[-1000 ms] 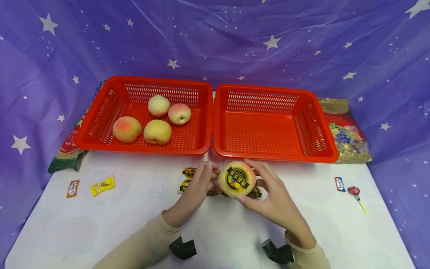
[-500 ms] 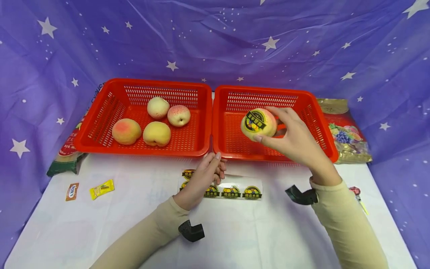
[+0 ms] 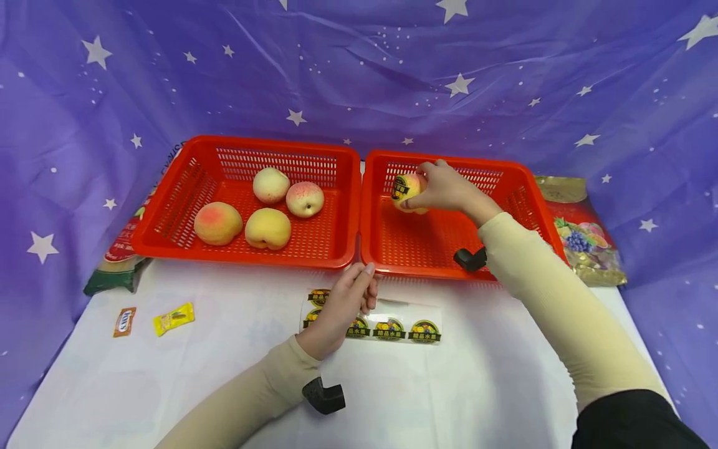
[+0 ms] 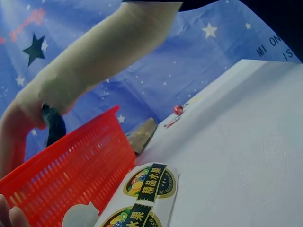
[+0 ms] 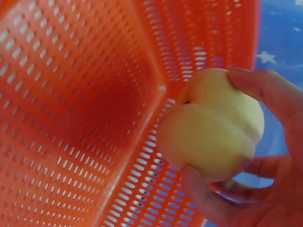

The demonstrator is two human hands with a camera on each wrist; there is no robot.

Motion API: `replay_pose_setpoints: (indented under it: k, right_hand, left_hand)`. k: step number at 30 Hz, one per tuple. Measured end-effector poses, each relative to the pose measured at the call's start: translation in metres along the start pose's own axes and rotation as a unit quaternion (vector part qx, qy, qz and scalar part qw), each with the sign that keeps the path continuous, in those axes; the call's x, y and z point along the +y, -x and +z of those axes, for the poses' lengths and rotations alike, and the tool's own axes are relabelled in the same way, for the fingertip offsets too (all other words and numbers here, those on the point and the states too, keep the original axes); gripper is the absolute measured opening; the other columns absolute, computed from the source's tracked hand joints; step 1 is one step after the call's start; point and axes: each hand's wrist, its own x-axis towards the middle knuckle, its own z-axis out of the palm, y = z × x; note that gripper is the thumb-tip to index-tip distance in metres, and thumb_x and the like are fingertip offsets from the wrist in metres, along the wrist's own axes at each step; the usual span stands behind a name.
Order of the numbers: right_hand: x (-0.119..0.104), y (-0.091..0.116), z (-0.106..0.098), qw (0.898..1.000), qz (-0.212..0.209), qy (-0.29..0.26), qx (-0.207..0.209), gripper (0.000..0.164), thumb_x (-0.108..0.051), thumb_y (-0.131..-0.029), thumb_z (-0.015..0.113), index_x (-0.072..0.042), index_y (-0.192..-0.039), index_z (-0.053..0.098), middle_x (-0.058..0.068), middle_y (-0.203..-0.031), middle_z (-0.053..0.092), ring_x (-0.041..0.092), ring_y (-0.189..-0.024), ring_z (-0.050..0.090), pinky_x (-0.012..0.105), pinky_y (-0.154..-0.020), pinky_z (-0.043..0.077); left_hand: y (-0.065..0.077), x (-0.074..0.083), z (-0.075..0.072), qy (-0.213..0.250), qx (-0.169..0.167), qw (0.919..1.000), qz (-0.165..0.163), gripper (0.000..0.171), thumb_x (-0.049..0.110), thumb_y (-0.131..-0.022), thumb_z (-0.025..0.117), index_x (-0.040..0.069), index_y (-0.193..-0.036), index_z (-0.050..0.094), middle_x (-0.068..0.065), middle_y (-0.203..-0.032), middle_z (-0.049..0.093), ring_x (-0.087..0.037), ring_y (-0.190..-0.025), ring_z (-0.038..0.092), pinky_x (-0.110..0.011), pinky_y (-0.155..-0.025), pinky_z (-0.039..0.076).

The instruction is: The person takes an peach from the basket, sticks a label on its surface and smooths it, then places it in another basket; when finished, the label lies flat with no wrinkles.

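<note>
In the head view, my right hand (image 3: 443, 187) grips a peach (image 3: 415, 184) inside the right red basket (image 3: 426, 272), near its back left corner. A black and gold round sticker (image 3: 400, 188) shows on the fruit's left side. The right wrist view shows the thumb and fingers around the same peach (image 5: 208, 132), by the basket's slotted walls. My left hand (image 3: 342, 305) lies over the sticker sheet (image 3: 412, 312), fingers loosely curled, with no object seen in it. Several round fruit stickers (image 3: 424, 332) are on the sheet. Its fingertips (image 4: 16, 217) show at the left wrist view's lower left, beside a pale round shape (image 4: 80, 216).
Left of it, another red basket (image 3: 247, 259) holds several peaches (image 3: 217, 223). Candies (image 3: 174, 318) lie at the table's left. Printed bags (image 3: 583, 234) stand beside the baskets' outer ends. A purple star-patterned cloth (image 3: 359, 68) hangs behind.
My right hand has carried the stickered peach from above the sheet forward, then leftward and down into the right basket. My left hand has moved slightly and stays over the sticker sheet.
</note>
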Motion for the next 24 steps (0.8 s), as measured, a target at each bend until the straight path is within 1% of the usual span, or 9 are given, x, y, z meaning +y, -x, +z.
replay_pose_setpoints:
  k: [2,5,7,9,11,15,22,24]
  right_hand:
    - [0.0,-0.009,0.005,0.999,-0.014,0.023,-0.018,0.079,-0.045,-0.064,0.074,-0.003,-0.123,0.04,0.015,-0.11,0.039,0.027,-0.091,0.047,0.041,-0.079,0.044]
    - [-0.002,-0.02,0.01,0.996,-0.05,0.067,-0.041,0.074,-0.041,-0.065,0.074,-0.004,-0.119,0.04,0.014,-0.107,0.037,0.027,-0.086,0.05,0.039,-0.078,0.045]
    - [-0.002,-0.027,0.015,0.992,-0.078,0.092,-0.047,0.073,-0.039,-0.065,0.074,-0.002,-0.118,0.039,0.015,-0.105,0.036,0.028,-0.084,0.051,0.039,-0.078,0.046]
    - [-0.003,-0.032,0.019,0.988,-0.095,0.11,-0.048,0.073,-0.038,-0.065,0.075,-0.001,-0.117,0.039,0.016,-0.105,0.037,0.028,-0.085,0.051,0.04,-0.079,0.045]
    - [-0.002,-0.035,0.022,0.988,-0.097,0.114,-0.047,0.073,-0.036,-0.065,0.075,0.0,-0.116,0.038,0.018,-0.105,0.036,0.03,-0.085,0.051,0.041,-0.079,0.045]
    - [0.0,-0.035,0.027,0.988,-0.088,0.115,-0.05,0.077,-0.034,-0.067,0.075,0.002,-0.121,0.033,0.021,-0.111,0.034,0.031,-0.089,0.051,0.042,-0.083,0.045]
    - [-0.001,-0.035,0.031,0.989,-0.079,0.122,-0.041,0.079,-0.031,-0.066,0.076,0.002,-0.122,0.03,0.025,-0.115,0.033,0.033,-0.088,0.054,0.043,-0.082,0.045]
    - [-0.003,-0.036,0.033,0.987,-0.074,0.135,-0.043,0.081,-0.031,-0.066,0.075,0.003,-0.123,0.029,0.026,-0.116,0.032,0.034,-0.087,0.054,0.042,-0.082,0.046]
  left_hand:
    - [0.001,0.0,0.0,-0.001,-0.002,1.0,0.001,0.044,0.05,-0.088,0.043,0.006,-0.09,0.045,-0.005,-0.072,0.045,-0.017,-0.06,0.043,-0.024,-0.056,0.037]
    - [0.001,0.001,0.0,-0.001,-0.004,1.0,0.002,0.045,0.049,-0.088,0.043,0.004,-0.093,0.044,-0.004,-0.072,0.045,-0.016,-0.059,0.043,-0.024,-0.055,0.037]
    - [0.001,0.001,0.0,-0.001,-0.003,1.0,0.004,0.047,0.049,-0.089,0.043,0.002,-0.094,0.045,-0.004,-0.072,0.046,-0.016,-0.058,0.043,-0.023,-0.054,0.037]
    - [0.001,0.001,0.0,-0.002,-0.002,1.0,0.005,0.046,0.049,-0.088,0.043,0.004,-0.092,0.045,-0.004,-0.071,0.046,-0.015,-0.058,0.044,-0.023,-0.054,0.037]
    - [0.001,0.0,0.0,-0.003,-0.002,1.0,0.005,0.044,0.05,-0.088,0.043,0.006,-0.09,0.045,-0.004,-0.071,0.046,-0.015,-0.058,0.044,-0.024,-0.054,0.038]
    - [0.001,-0.001,0.001,-0.007,-0.003,1.0,0.006,0.041,0.05,-0.088,0.042,0.009,-0.087,0.045,-0.004,-0.072,0.047,-0.015,-0.058,0.044,-0.024,-0.053,0.039]
    - [0.0,-0.003,-0.001,-0.008,-0.003,0.9999,0.008,0.042,0.05,-0.088,0.042,0.008,-0.087,0.045,-0.005,-0.071,0.047,-0.016,-0.058,0.044,-0.024,-0.053,0.039]
    - [-0.001,-0.003,-0.003,-0.008,-0.003,0.9999,0.008,0.043,0.051,-0.088,0.042,0.008,-0.087,0.045,-0.006,-0.071,0.047,-0.016,-0.058,0.044,-0.025,-0.053,0.039]
